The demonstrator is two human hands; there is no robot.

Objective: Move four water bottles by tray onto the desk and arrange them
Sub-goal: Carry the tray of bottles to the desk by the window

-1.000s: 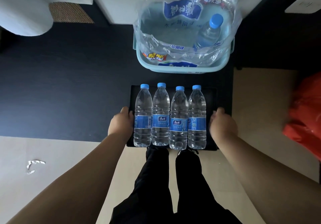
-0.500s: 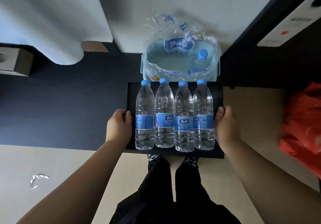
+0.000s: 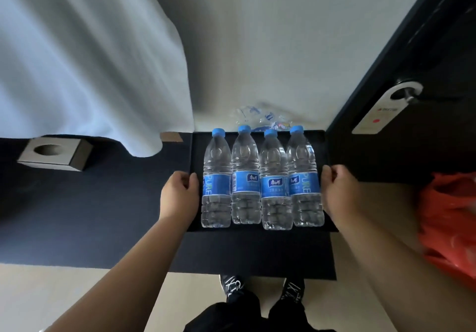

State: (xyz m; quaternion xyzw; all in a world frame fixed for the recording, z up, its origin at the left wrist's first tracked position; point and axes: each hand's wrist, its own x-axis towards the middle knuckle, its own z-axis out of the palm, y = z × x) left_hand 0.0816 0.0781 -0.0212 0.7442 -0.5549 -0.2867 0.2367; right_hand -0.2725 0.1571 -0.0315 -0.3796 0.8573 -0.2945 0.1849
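Observation:
A black tray (image 3: pixel 328 218) is lifted in front of me, held level above a dark carpet. Several clear water bottles with blue caps and blue labels stand on it in one row: the leftmost bottle (image 3: pixel 217 180), two middle ones (image 3: pixel 244 177) (image 3: pixel 274 181), and the rightmost bottle (image 3: pixel 304 178). My left hand (image 3: pixel 177 195) grips the tray's left edge, thumb over the rim. My right hand (image 3: pixel 340 193) grips the right edge the same way. The desk is not in view.
A white curtain (image 3: pixel 77 61) hangs at the left over a grey box with a round hole (image 3: pixel 55 153). A dark door (image 3: pixel 425 99) with a white hanger tag stands at the right, an orange plastic bag (image 3: pixel 450 223) below it. Crumpled plastic wrap (image 3: pixel 260 117) shows behind the tray.
The tray with the bottles has risen off the carpet toward the camera. My view has tilted up, so the blue basket is now hidden behind the tray and more wall and door show.

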